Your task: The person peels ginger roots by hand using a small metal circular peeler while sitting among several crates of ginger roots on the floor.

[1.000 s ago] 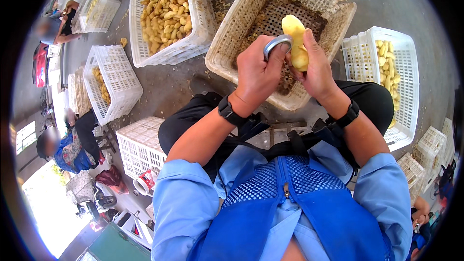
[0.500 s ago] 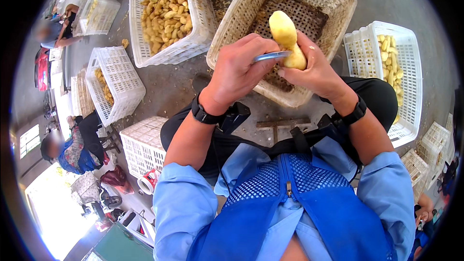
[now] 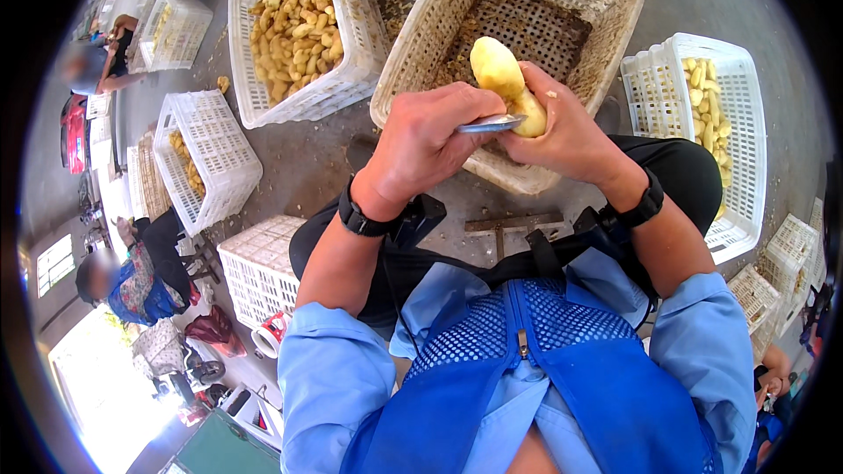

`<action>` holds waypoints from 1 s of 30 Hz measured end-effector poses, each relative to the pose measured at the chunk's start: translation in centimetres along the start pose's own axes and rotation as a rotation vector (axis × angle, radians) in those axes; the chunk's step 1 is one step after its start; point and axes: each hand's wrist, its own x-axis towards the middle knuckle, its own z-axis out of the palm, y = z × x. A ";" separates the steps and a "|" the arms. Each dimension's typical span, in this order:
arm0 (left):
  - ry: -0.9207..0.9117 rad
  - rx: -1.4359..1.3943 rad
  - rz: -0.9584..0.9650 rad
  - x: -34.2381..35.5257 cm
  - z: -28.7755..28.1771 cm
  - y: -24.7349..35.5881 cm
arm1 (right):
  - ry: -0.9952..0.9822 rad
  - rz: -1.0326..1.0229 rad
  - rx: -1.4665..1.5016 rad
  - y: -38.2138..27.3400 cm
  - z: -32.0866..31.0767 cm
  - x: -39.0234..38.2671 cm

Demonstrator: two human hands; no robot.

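My right hand (image 3: pixel 571 127) is wrapped round a pale yellow, knobby root (image 3: pixel 497 68) that looks like peeled ginger. One rounded lobe sticks up past my fingers. Closed on a thin, shiny metal scraper (image 3: pixel 493 124), perhaps a spoon, my left hand (image 3: pixel 437 130) presses its end to the root's lower lobe. The scraper's handle is hidden inside my fist. Both hands are over the near part of a dirty, beige plastic crate (image 3: pixel 399 79), whose slotted floor has brown scraps on it.
White crates of yellow roots stand at the upper left (image 3: pixel 351 79), farther left (image 3: pixel 230 149) and right (image 3: pixel 746 123). An overturned white crate (image 3: pixel 255 276) is by my left knee. A small metal stand (image 3: pixel 514 225) is between my legs. People sit working at left and lower right.
Both hands have come slightly nearer to me and left with the root. The scraper has shifted down along the lower lobe, and the view has moved slightly.
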 end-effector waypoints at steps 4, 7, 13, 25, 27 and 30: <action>-0.014 -0.009 -0.009 -0.3 0.1 -0.1 | -0.018 -0.015 -0.030 -0.4 -0.2 -0.1; 0.022 0.031 0.016 -0.1 0.8 -0.1 | 0.013 -0.039 -0.078 0.0 -0.2 -0.2; 0.053 0.220 -0.049 0.0 2.5 -0.4 | 0.109 -0.035 -0.210 0.7 0.1 -0.1; 0.300 0.190 -0.225 -0.3 5.3 0.1 | 0.170 0.116 0.259 2.5 1.3 0.5; 0.347 0.163 -0.224 -0.4 5.3 0.1 | 0.148 0.187 0.420 2.1 1.5 0.4; 0.406 0.121 -0.329 -0.4 5.1 0.0 | 0.081 0.299 0.612 1.2 0.7 0.2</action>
